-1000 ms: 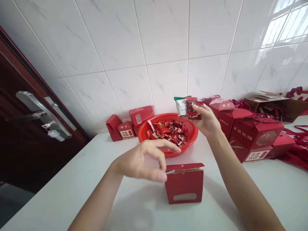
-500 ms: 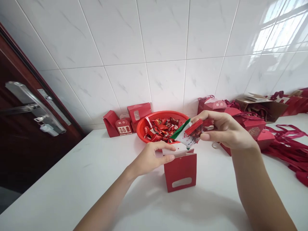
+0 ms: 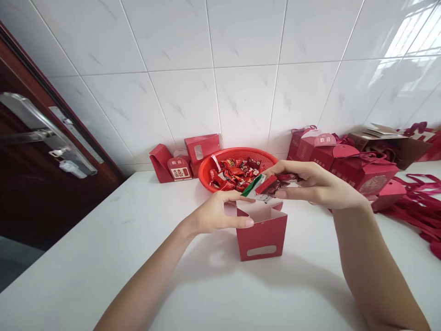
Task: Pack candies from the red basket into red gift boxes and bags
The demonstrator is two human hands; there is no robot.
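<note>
One small red carton (image 3: 262,236), upright on the white desk (image 3: 172,294), top open, pale inside, with a long rounded pale panel low on its near face. One left hand (image 3: 220,211), at the left side of the carton's mouth: fingers parted, thumb at the near rim, forefinger reaching along the far side. One right hand (image 3: 320,184), fingers closed on a bunch of wrapped packets (image 3: 267,186), green, white and red, held over the carton's mouth; exact count hidden by overlap. One red plastic basket (image 3: 203,170), perforated wall, behind the carton, partly covered by both hands; contents, a heap of sweets (image 3: 234,172) in mostly red wrappers. Left of the basket, by the wall: a group of small red boxes (image 3: 160,163), one bearing a pale label with red characters. At right, a stack of larger red gift boxes (image 3: 368,177), some with gold print. Behind these, one open brown cardboard box (image 3: 409,149), flat pieces lying on top. Near the right edge, a tangle of dark red ribbons (image 3: 420,211) on the desk. Backdrop: white tiled wall (image 3: 179,37). Far left, one dark red door (image 3: 20,184), metal handle, keys (image 3: 72,168) hanging from the lock.
</note>
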